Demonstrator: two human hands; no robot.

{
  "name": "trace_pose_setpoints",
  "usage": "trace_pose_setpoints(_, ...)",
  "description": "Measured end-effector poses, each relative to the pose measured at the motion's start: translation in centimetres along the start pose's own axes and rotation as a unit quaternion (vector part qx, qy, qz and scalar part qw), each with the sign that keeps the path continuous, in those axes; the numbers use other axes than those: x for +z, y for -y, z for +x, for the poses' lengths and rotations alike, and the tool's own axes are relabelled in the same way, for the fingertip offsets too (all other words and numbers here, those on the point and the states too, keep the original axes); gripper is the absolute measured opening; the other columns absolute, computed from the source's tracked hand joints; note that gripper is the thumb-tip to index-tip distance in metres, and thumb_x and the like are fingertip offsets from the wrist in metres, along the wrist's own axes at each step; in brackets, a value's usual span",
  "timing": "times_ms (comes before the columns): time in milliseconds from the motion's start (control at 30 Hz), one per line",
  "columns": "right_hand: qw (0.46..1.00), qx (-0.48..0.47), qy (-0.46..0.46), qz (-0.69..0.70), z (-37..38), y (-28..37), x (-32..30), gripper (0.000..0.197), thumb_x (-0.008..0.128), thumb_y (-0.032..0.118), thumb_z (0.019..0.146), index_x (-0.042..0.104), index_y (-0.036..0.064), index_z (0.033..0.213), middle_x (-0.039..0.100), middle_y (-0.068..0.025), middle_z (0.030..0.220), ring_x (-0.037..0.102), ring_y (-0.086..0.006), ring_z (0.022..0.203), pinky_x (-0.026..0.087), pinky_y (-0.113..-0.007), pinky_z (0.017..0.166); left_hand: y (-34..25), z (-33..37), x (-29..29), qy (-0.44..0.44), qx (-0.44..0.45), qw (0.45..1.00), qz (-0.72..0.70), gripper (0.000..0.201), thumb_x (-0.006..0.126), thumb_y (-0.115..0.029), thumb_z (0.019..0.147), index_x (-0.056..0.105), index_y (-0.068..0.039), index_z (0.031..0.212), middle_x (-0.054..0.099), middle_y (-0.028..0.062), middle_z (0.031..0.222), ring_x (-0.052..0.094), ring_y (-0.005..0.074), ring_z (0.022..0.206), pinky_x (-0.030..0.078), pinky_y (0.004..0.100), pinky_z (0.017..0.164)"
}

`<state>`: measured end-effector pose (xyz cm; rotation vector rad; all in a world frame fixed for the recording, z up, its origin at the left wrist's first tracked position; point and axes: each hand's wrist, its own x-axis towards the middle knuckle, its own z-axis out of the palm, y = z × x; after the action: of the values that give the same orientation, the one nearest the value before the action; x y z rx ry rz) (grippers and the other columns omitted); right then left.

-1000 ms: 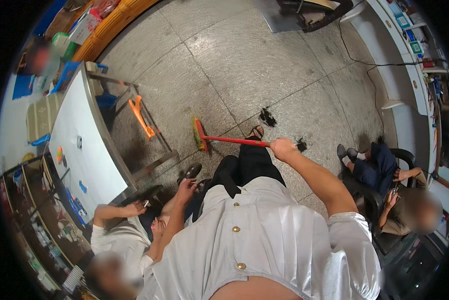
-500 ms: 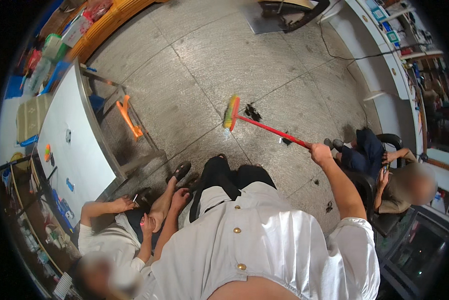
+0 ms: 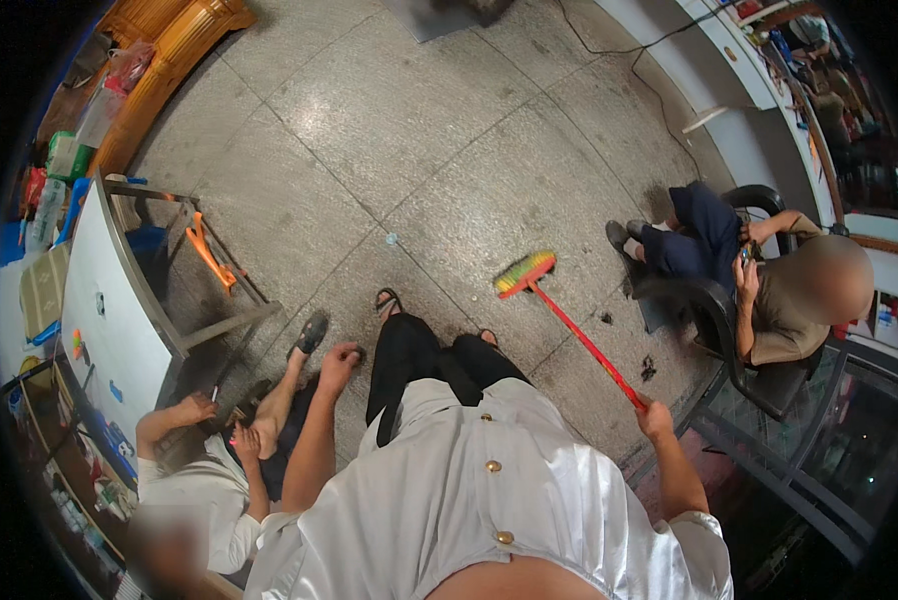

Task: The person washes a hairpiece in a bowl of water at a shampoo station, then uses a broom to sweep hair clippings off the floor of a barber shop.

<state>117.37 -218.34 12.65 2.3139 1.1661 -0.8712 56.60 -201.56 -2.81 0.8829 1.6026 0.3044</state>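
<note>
My right hand is wrapped round the end of a red handle belonging to a broom. The broom slants away to the left, and its red head with yellow-green bristles rests on the floor tiles. Small dark clumps of debris lie right of the handle, with another dark bit nearer the head. My left hand hangs beside my left leg, fingers loosely curled and slightly apart, with nothing visible in it. A small pale bluish scrap lies on the floor ahead of my feet.
On the right, a seated person occupies a black armchair. Another person in white sits close on my left, by a white-topped table with an orange piece at its frame. A wooden bench stands far left.
The broom head has moved right and nearer, and my right hand has come closer to my body. A dark clump formerly beside the head no longer shows there. My view has shifted.
</note>
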Motion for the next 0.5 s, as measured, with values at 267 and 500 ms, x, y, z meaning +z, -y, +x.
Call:
trace_pose_setpoints(267,0.993,-0.092,0.004,-0.069,-0.9,-3.0,-2.5,0.033,0.052,0.019,0.075,0.053,0.021,0.108,0.057,-0.0186,0.083,0.055,-0.0356,0.075,0.044,-0.042,0.067,2.2,-8.6,14.2,0.068,0.056,0.992,0.09,0.025,0.051,-0.006,0.078,0.052,-0.003,0.103,0.058,0.01,0.089,0.055,0.0173,0.081,0.044,0.0282,0.072)
trace_pose_setpoints(500,0.951,-0.309,-0.019,-0.003,7.6,14.0,4.4,0.036,0.043,0.018,0.078,0.046,0.0216,0.114,0.056,-0.0205,0.077,0.055,-0.0362,0.072,0.043,-0.045,0.063,4.9,-16.3,14.4,-0.017,-0.022,0.993,0.111,0.026,0.055,-0.008,0.074,0.054,-0.004,0.099,0.059,0.0117,0.086,0.056,0.02,0.079,0.044,0.0297,0.072)
